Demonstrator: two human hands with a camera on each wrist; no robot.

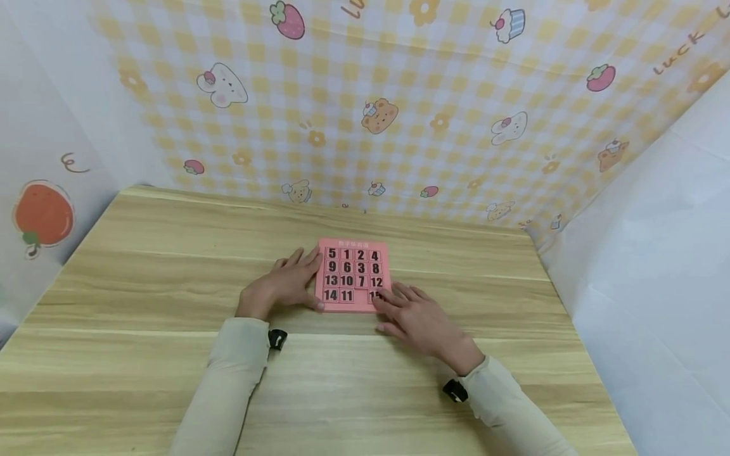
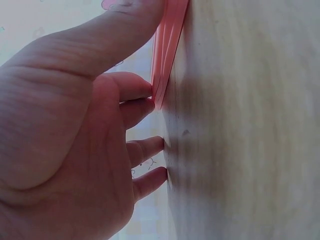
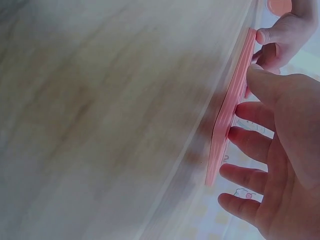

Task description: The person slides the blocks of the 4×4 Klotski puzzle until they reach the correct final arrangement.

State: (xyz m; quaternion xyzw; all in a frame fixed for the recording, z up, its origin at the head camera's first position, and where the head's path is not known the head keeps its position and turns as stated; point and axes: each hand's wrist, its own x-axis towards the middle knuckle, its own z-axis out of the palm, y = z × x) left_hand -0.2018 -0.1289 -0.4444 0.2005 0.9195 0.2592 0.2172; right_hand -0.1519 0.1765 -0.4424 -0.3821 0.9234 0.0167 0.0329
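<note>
A pink number slide puzzle (image 1: pixel 352 306) lies flat on the table, its black-numbered tiles facing up. The bottom row has one gap, between the tile marked 11 (image 1: pixel 346 296) and the tile marked 15 (image 1: pixel 373 296). At the puzzle's left side, my left hand (image 1: pixel 285 282) touches the edge with spread fingers, its thumb by the near left corner. Fingertips of my right hand (image 1: pixel 419 320) rest on the 15 tile and partly cover it. In the right wrist view, the right fingers (image 3: pixel 250 142) look extended over the puzzle's side (image 3: pixel 225 115).
The wood-grain table (image 1: pixel 154 291) extends around the puzzle. Behind it hangs a yellow checked cloth (image 1: pixel 336 82) with cartoon prints. White sheets (image 1: pixel 656 209) stand along the sides. A dark strap piece (image 1: pixel 277 339) is at each wrist.
</note>
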